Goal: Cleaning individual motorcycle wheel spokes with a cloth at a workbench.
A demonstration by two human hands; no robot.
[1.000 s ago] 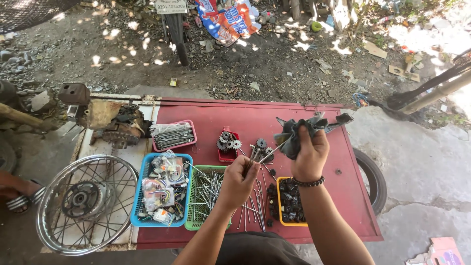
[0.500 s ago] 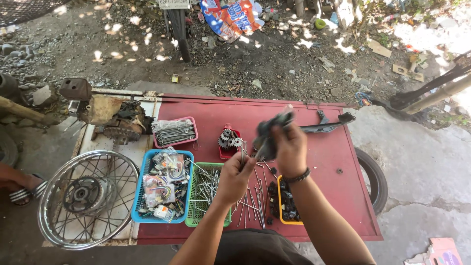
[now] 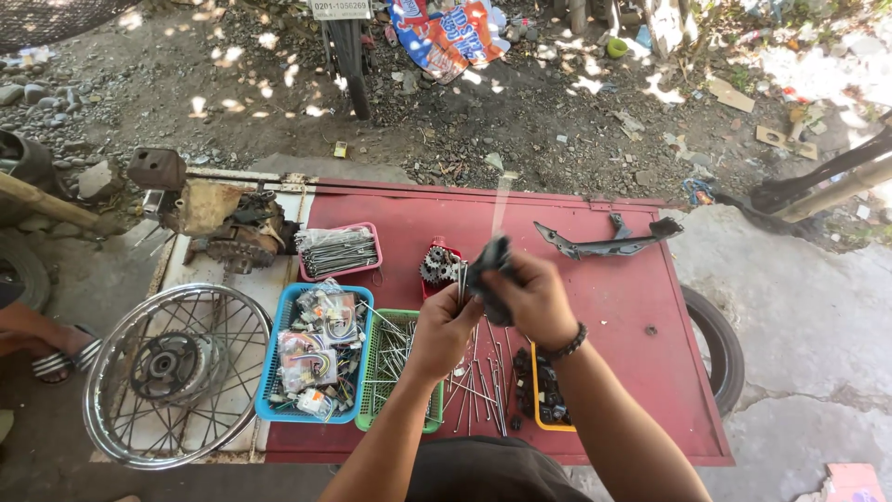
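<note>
head view: right hand (image 3: 531,296) grip clenched on dark rag (image 3: 490,263), left hand (image 3: 448,325) pinching spokes (image 3: 462,279) beside it.

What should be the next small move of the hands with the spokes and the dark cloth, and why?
Probably draw the spokes through the dark cloth. The right hand grips the cloth around them, while the left hand pinches them from below, above the loose spokes on the red table.
</note>
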